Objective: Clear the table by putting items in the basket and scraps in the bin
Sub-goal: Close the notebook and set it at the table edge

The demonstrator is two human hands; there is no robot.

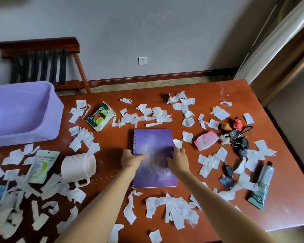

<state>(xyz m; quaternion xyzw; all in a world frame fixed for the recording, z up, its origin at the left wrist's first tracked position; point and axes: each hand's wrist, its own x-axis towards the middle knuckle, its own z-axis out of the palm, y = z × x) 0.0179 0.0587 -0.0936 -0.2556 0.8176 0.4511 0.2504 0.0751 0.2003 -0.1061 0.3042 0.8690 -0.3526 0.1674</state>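
Note:
A purple spiral notebook (pixel 153 139) lies in the middle of the brown table (pixel 109 141). My left hand (pixel 130 159) grips its spiral edge with the thumb on the cover. My right hand (pixel 178 161) holds the opposite edge, fingers curled over it. White torn paper scraps (pixel 172 207) are strewn all over the tabletop. A lilac plastic basket (pixel 56 109) stands at the table's far left and looks empty. No bin is in view.
Left of the notebook are a green snack packet (pixel 100 116), a pink ribbed cup (pixel 79 166) on its side and a white pouch (pixel 40 165). To the right lie a pink packet (pixel 206 139), a bunch of keys (pixel 235 137), a key fob (pixel 228 171) and a tube (pixel 261 186).

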